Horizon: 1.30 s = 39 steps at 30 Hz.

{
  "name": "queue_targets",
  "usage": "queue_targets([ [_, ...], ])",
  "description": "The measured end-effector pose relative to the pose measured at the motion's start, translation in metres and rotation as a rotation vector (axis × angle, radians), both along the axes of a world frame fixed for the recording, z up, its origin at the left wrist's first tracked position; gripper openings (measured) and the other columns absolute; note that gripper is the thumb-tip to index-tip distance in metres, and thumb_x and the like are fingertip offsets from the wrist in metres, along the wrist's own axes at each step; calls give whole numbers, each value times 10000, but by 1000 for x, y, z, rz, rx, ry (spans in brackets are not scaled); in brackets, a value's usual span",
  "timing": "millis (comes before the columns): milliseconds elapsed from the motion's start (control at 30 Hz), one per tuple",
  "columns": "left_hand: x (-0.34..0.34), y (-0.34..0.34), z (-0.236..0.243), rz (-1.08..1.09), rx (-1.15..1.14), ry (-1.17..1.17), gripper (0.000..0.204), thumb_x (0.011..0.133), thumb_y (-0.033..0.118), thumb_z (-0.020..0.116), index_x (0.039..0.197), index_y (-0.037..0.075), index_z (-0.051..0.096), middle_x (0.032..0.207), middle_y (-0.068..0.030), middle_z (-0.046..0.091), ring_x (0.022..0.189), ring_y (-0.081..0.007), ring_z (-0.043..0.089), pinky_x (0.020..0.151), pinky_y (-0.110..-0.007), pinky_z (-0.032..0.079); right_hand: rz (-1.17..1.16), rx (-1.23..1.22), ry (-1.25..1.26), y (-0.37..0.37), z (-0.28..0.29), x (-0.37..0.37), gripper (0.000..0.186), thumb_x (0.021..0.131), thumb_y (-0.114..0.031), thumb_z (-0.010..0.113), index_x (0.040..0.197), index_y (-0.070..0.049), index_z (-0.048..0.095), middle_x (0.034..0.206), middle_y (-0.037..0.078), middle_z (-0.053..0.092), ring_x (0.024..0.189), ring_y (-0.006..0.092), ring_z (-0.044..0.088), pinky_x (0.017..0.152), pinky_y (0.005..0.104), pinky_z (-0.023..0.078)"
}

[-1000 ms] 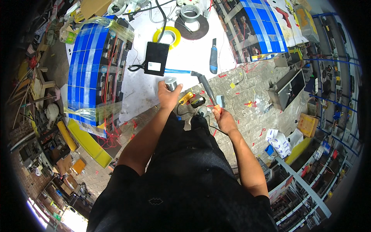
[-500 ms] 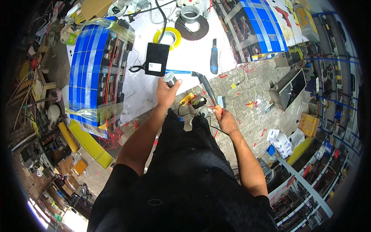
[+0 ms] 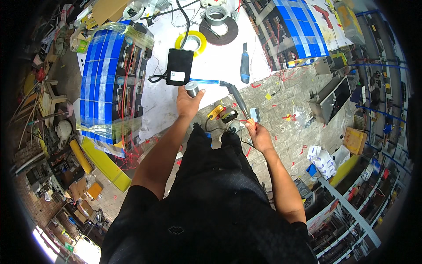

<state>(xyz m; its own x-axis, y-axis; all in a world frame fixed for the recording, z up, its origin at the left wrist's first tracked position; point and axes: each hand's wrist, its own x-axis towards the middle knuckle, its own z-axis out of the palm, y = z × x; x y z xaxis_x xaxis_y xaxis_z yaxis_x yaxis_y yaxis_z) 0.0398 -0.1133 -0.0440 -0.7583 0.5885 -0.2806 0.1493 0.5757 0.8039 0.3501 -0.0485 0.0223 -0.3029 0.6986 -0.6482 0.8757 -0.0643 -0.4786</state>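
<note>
My left hand (image 3: 189, 104) grips a small grey cylindrical spool (image 3: 192, 89) at the near edge of the white-covered table, just below a flat black box (image 3: 179, 67) with a white label. Blue wires (image 3: 205, 81) run from beside the box to the bent upper end of a long black piece (image 3: 238, 99). Its lower, orange end lies in the closed fingers of my right hand (image 3: 260, 136), out past the table edge. Whether that black piece is a tool or a sleeved cable is unclear. A blue-and-black utility knife (image 3: 245, 66) lies on the table to its upper right.
Blue-wrapped battery packs stand at the left (image 3: 99, 75) and right (image 3: 303, 31) of the table. Yellow tape (image 3: 202, 44) and a silver tape roll (image 3: 216, 15) lie at the back. A yellow meter-like device (image 3: 215, 112) is near my feet. Red scraps litter the floor (image 3: 285, 149).
Both hands keep their grips and stay almost in place. The view has shifted slightly, and the right hand with the black piece appears a little lower and further right.
</note>
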Motion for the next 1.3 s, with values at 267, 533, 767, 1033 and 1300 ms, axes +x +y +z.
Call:
queue_targets([
  [267,2,1,-5,-30,-121,63,677,790,459,870,1176,-21,590,1045,-189,728,959,-302,719,850,-411,557,-65,0,25,-7,-9,8,690,1010,-654,545,993,20,687,895,282,702,922,479,680,810,514,522],
  [533,6,0,-5,-56,-108,37,663,786,439,879,1170,-20,593,1041,-193,735,958,-312,723,850,-417,558,-74,18,13,-9,-2,4,660,999,-643,577,1012,7,695,889,268,710,912,465,686,798,511,527],
  [767,16,5,1,-85,-198,8,672,790,469,852,1220,45,558,1091,-175,739,1020,-351,720,880,-445,553,-49,30,-16,-10,-2,3,642,1004,-634,571,1032,-6,700,916,269,719,933,476,685,817,522,534],
  [1033,27,17,11,-69,-224,25,667,785,432,859,1231,55,536,1106,-172,737,1042,-364,713,884,-465,550,-30,67,-36,-12,-5,3,638,1006,-634,564,1035,-9,693,948,283,720,965,486,681,826,541,535],
  [1300,29,24,11,-64,-214,63,666,777,423,873,1189,19,540,1071,-179,730,1005,-348,715,868,-447,546,-25,52,-54,-11,-10,5,655,1003,-644,560,1013,-1,686,944,287,716,966,494,678,826,547,531],
])
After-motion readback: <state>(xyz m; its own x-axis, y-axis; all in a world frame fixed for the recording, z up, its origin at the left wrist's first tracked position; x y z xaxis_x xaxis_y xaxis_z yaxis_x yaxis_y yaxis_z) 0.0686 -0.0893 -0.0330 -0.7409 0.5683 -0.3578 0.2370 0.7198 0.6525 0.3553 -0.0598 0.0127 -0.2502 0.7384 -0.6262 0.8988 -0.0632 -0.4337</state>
